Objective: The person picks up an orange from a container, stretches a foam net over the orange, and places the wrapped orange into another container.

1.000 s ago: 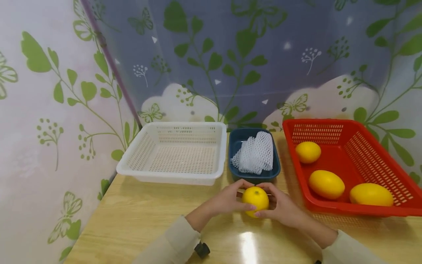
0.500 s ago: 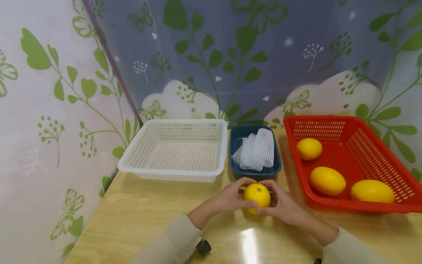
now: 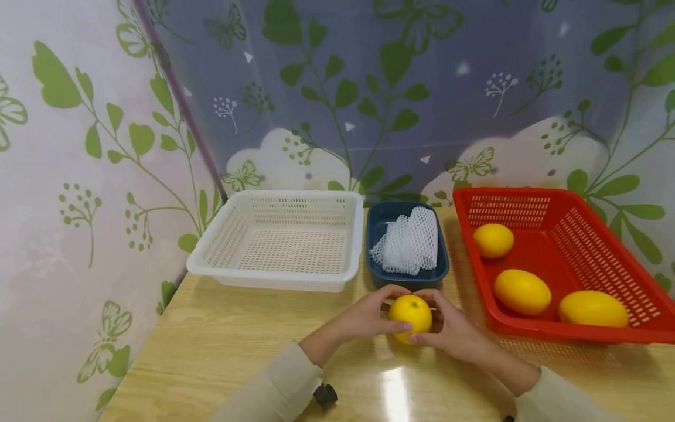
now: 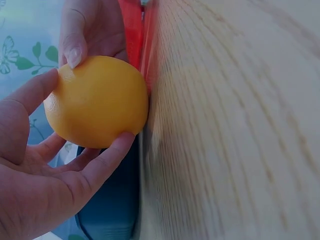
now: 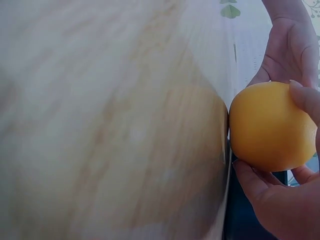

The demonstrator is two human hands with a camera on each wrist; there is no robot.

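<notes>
A smooth, round yellow citrus fruit (image 3: 410, 316), with a small stem scar on top, rests on the wooden table. My left hand (image 3: 365, 317) holds its left side, thumb in front and fingers curled behind. From the right, my right hand (image 3: 457, 329) grips the same fruit, its thumb tip close to the left thumb. In the left wrist view, the fruit (image 4: 97, 102) sits between both hands against the tabletop. The right wrist view shows fingers bent around the fruit (image 5: 272, 127). Just behind the hands stands a dark blue bin (image 3: 375, 230) with white foam net sleeves (image 3: 408, 243) inside.
At the back left stands a white perforated basket (image 3: 274, 281) with nothing in it. A red basket (image 3: 580, 333) on the right contains three yellow fruits, including one fruit (image 3: 522, 292) near its front. Patterned curtains (image 3: 337, 88) hang behind and left of the table (image 3: 221, 346).
Both hands keep hold of the citrus fruit in nearly the same place. The view shifts slightly; the baskets and bin stay put.
</notes>
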